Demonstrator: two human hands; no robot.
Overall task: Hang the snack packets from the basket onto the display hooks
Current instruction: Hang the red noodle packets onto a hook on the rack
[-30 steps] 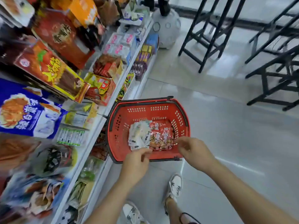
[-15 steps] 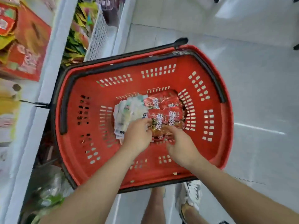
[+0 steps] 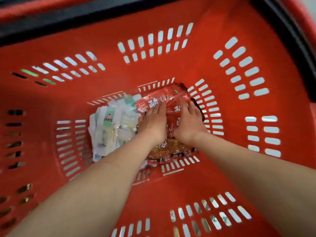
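The view has dropped right into the red basket [image 3: 196,69], whose slotted walls now fill the frame. A second ago the shelves and floor were in view and both hands hung over the near rim. Half a second ago the hands were just reaching the stacks. Now both are down on the basket floor, so the reach is over and the pick-up is starting.

The red snack packets [image 3: 164,98] lie in a loose pile at the centre of the floor. The white and green packets [image 3: 111,127] touch them at 9 o'clock. The left hand [image 3: 153,122] has slid off the seam between the two piles and lies on the red ones, fingers fairly straight and pointing towards 12 o'clock. The right hand [image 3: 188,124] lies just beside it at 3 o'clock, its fingers laid over the same pile. Neither hand shows a closed grip (the thumbs are hidden, so a pinch underneath cannot be ruled out).

The red packets look to be the first batch chosen. Nothing is lifted yet, and no display hooks are in view.
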